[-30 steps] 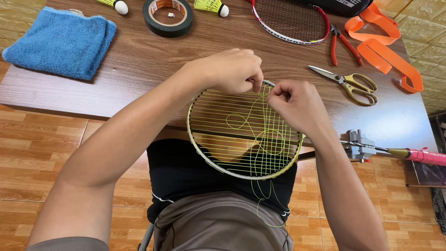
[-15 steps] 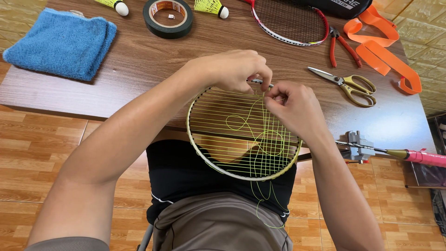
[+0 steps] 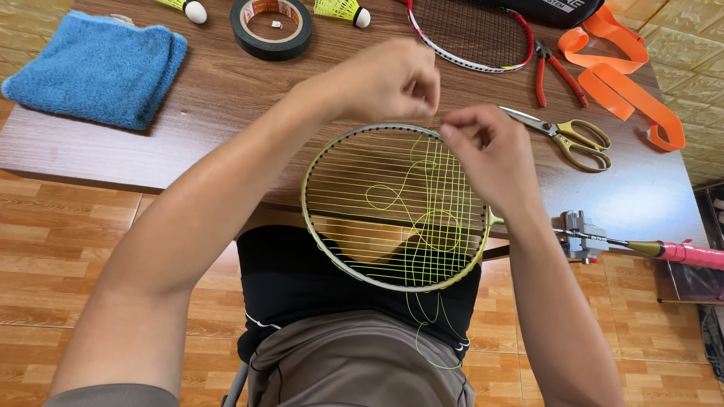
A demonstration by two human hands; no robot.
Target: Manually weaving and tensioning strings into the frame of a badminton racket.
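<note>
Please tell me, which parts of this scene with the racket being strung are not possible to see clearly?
- Head view: where the left hand pinches the yellow string; the fingertips are blurred.
- Whether the right hand grips the string; its fingers hide this.
- The second racket and black bag: cut off by the top edge.
- The pink handle: cut off by the right edge.
- The chair: hidden by the person's body.

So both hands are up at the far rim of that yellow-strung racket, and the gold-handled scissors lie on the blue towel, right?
Not quite. In the head view the scissors lie on the bare wooden table, right of the racket; the blue towel is at the far left. Left hand and right hand are at the rim.
</note>
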